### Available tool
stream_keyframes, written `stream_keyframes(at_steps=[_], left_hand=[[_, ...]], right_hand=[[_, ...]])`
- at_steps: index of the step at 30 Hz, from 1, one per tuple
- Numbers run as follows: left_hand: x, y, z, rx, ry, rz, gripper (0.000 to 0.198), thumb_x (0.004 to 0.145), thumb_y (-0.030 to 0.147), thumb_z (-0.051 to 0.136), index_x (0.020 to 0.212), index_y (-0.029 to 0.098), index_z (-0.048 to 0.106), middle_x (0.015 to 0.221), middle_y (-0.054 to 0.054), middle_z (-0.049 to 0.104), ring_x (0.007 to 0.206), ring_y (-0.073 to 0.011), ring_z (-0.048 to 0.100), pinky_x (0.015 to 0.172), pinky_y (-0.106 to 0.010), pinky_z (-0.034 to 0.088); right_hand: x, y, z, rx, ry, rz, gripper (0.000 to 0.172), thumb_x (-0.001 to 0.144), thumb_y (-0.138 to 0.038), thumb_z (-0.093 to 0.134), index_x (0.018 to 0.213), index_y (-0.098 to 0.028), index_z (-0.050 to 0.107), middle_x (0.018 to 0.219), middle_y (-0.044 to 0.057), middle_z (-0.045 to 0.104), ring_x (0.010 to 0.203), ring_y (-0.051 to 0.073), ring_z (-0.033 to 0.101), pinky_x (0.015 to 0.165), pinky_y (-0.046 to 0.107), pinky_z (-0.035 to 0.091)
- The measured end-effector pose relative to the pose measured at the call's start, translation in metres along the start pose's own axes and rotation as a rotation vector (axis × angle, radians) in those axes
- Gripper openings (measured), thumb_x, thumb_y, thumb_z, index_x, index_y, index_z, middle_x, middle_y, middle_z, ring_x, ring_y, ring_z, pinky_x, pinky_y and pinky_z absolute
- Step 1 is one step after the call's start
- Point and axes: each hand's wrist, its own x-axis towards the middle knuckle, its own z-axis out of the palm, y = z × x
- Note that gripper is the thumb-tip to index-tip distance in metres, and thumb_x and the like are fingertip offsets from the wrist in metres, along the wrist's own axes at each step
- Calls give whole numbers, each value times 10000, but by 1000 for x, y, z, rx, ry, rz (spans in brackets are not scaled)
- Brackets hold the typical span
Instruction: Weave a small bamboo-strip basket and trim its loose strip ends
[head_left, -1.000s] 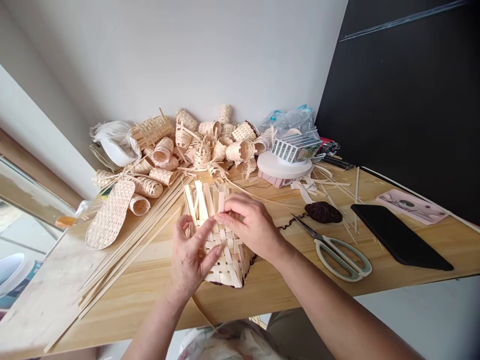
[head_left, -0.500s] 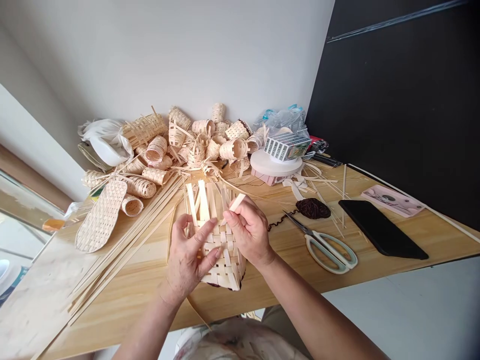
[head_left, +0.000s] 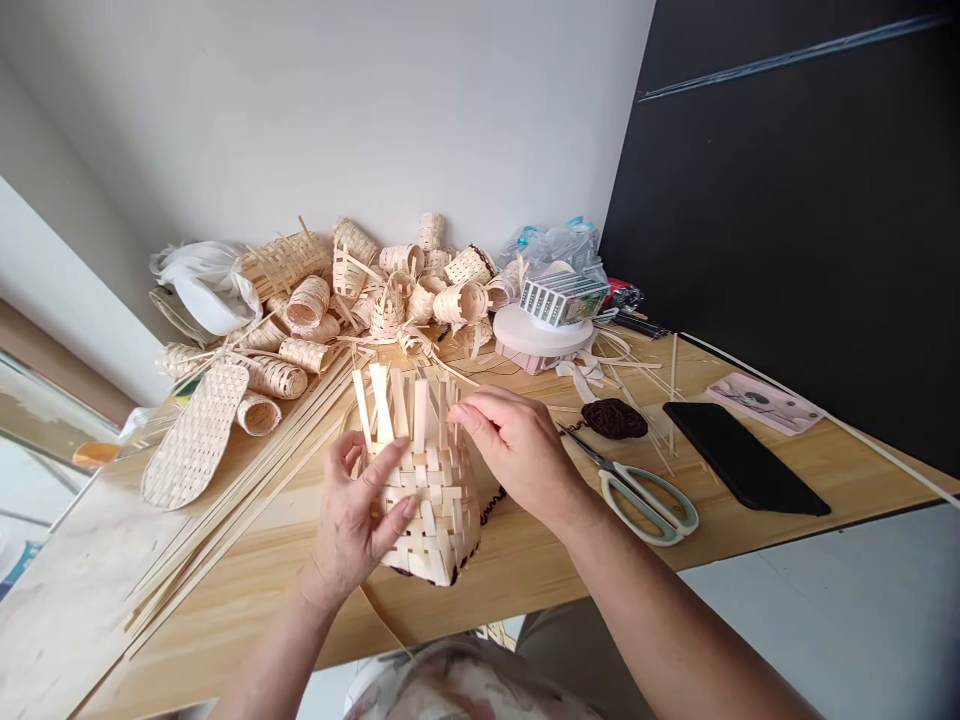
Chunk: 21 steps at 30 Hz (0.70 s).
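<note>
**Both hands on half-woven basket, table centre**

Wooden table [head_left: 225, 590] runs across the view, white wall behind, black panel at right.

Pile of small woven baskets [head_left: 375, 290] sits along the back edge by the wall. White plastic bag [head_left: 206, 285] is at the left end of the pile, clear plastic bag [head_left: 555, 245] at the right end.

Long flat strips [head_left: 247, 510] lie diagonally on the left half of the table. Flat woven mat [head_left: 196, 435] lies just beside them, further left.

Half-woven basket [head_left: 427, 490] is at table centre, near the front edge, tilted, loose uprights sticking out of the top.

Left hand [head_left: 352, 520] grips the basket's left side: thumb across the weave, fingers curled round the far side.

Right hand [head_left: 517, 450] is at the basket's top right, thumb and forefinger pinched shut on one upright strip.

Black phone [head_left: 742, 455] lies flat at right, pink card [head_left: 765, 402] just behind it.

Scissors [head_left: 645, 490] lie closed between right hand and phone. Dark ball of yarn [head_left: 613, 418] sits just behind the blades.

White round stand [head_left: 536, 335] sits at the back, a striped box [head_left: 562, 295] on top.
</note>
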Motion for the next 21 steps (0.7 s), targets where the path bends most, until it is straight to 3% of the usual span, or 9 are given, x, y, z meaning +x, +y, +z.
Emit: stream_keyframes(at_steps=[3, 7, 12, 16, 21], left_hand=[[0, 0, -3, -30, -21, 31, 480, 827, 285, 530, 1295, 255, 428, 1130, -92, 316, 1109, -250, 426, 927, -454, 444], [1, -2, -11, -22, -60, 64, 443, 838, 268, 495, 1276, 237, 441, 1160, -107, 337, 1133, -255, 407, 947, -461, 420], [1, -3, -18, -60, -66, 8, 381, 859, 281, 466, 1234, 222, 438, 1198, -116, 379, 1161, -247, 405, 959, -438, 404], [-1, 1, -15, -126, -47, -95, 412, 842, 372, 518, 1202, 205, 411, 1283, -145, 385, 1225, -277, 388, 959, -445, 403], [0, 7, -12, -198, -46, -227, 567, 770, 478, 597, 1215, 212, 369, 1298, -164, 409, 1198, -290, 446, 917, -432, 437]], right_hand=[[2, -1, 4, 38, 17, 9, 201, 829, -137, 530, 635, -191, 520, 600, -21, 513, 569, 120, 481, 548, 247, 366], [3, -3, 6, 122, 21, 137, 42, 805, -185, 574, 784, -199, 540, 649, -38, 563, 484, 91, 464, 488, 230, 369], [-1, -8, 4, 112, 49, 177, 237, 796, -176, 560, 1031, -190, 527, 864, 17, 640, 477, 84, 483, 509, 248, 410], [-1, -13, 5, 165, -52, 148, 236, 804, -130, 531, 1030, -195, 548, 773, -1, 646, 512, 96, 519, 521, 238, 423], [0, -12, 13, 259, -54, 166, 212, 791, -135, 547, 990, -206, 565, 737, -24, 610, 503, 87, 506, 495, 223, 415]])
